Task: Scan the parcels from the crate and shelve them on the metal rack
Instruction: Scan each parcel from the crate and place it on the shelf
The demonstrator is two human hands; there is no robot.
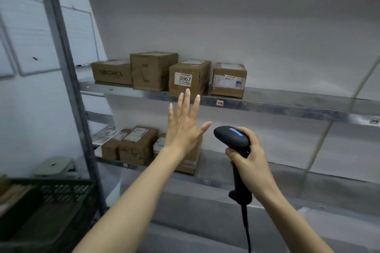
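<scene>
Several cardboard parcels stand in a row on the upper shelf of the metal rack (267, 107); one carries a white label reading 0967 (188, 79). My left hand (185, 125) is raised flat with fingers straight and spread, just below and in front of that parcel, holding nothing. My right hand (249, 160) grips the handle of a black barcode scanner (231, 138), its head pointing left toward the shelves and a blue light lit on top. More parcels (135, 146) sit on the lower shelf behind my left forearm. The dark crate (51, 195) is at the lower left.
The rack's upright post (67, 80) runs down the left side between the crate and the shelves. The scanner's cable (246, 230) hangs down from its handle. Bare shelf stretches to the right of the parcels on both levels. A whiteboard (41, 35) hangs on the left wall.
</scene>
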